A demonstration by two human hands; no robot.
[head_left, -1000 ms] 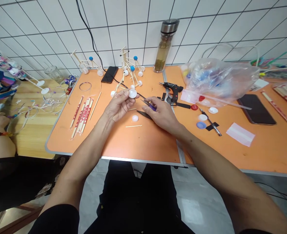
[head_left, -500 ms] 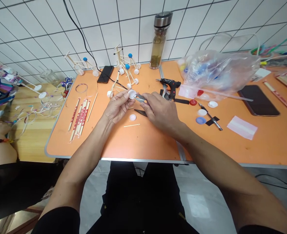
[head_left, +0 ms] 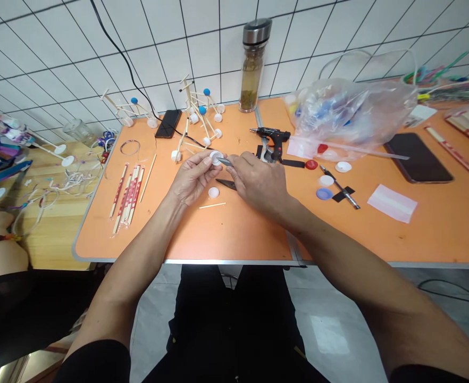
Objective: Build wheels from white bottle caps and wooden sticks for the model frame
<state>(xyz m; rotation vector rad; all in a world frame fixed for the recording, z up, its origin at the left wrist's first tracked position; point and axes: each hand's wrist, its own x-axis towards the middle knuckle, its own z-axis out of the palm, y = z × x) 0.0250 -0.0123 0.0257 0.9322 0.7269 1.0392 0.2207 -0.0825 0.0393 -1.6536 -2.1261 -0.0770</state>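
Observation:
Between the thumb and fingers of my left hand (head_left: 192, 178) is a white bottle cap (head_left: 216, 157), its hollow side facing up. My right hand (head_left: 260, 178) grips a pair of scissors (head_left: 226, 184) with the blades spread apart. One blade's tip is at the inside of the cap; the other blade, dark, points left just over the table. The scissors' handles are hidden in my palm. Below my hands lie another white cap (head_left: 214, 192) and a short thin stick (head_left: 212, 205).
Behind stand stick-and-cap models (head_left: 202, 117), a phone (head_left: 168, 124) and a glass bottle (head_left: 252, 69). Wrapped chopsticks (head_left: 128, 197) lie left. At right are a glue gun (head_left: 272, 141), a plastic bag (head_left: 350, 117), a craft knife (head_left: 340, 186) and another phone (head_left: 420, 158). A co-worker's arm (head_left: 1, 244) rests far left.
The scissor blade now reaches further over the cap, and the cap is tilted a little differently. The whole view has shifted slightly; the other things lie as before.

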